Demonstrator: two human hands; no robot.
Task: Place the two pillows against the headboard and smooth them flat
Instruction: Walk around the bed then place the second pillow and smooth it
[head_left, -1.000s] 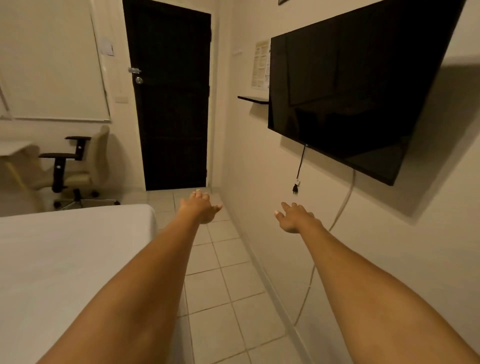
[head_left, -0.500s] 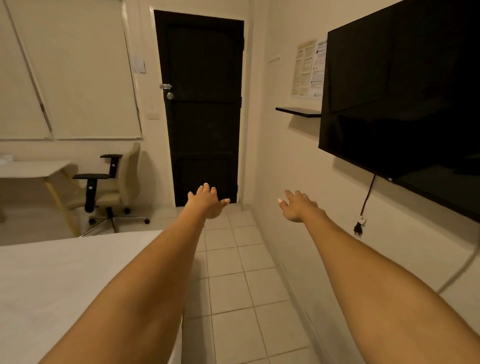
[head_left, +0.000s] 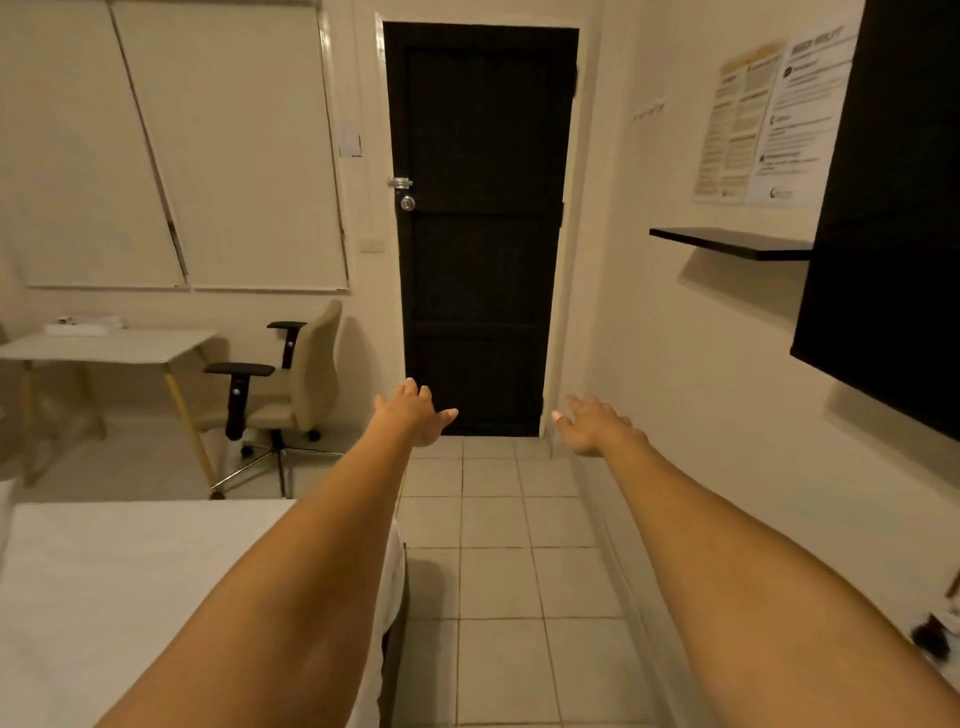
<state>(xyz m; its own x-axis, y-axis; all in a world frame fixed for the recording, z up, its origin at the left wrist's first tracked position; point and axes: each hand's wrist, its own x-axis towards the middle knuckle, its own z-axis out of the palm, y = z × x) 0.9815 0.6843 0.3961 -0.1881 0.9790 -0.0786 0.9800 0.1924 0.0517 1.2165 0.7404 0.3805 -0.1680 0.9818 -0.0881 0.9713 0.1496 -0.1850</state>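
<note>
We looked down a narrow bedroom from head height, with both bare arms stretched straight out in front of us. Our left hand (head_left: 413, 413) hung in the air, back upward, its fingers loosely spread and the thumb pointing out to the right; it held nothing. Our right hand (head_left: 592, 423) hung level with it, a little apart, palm down, fingers relaxed and slightly parted, also holding nothing. Neither hand touched anything.

Below our left arm lay the corner of a bed (head_left: 130, 597) covered in a plain white sheet. No pillow and no headboard showed anywhere in our view, so we could not tell where they were.

A pale tiled floor (head_left: 498, 571) ran ahead to a closed dark door (head_left: 480, 223) with a silver knob. To the left of the door stood a beige office chair (head_left: 291, 384) with black armrests, beside a white desk (head_left: 104, 345), under windows with drawn blinds (head_left: 171, 145). On the right wall hung a black television (head_left: 893, 218), with a small dark shelf (head_left: 732, 243) and printed notices (head_left: 769, 119) just beside it.
</note>
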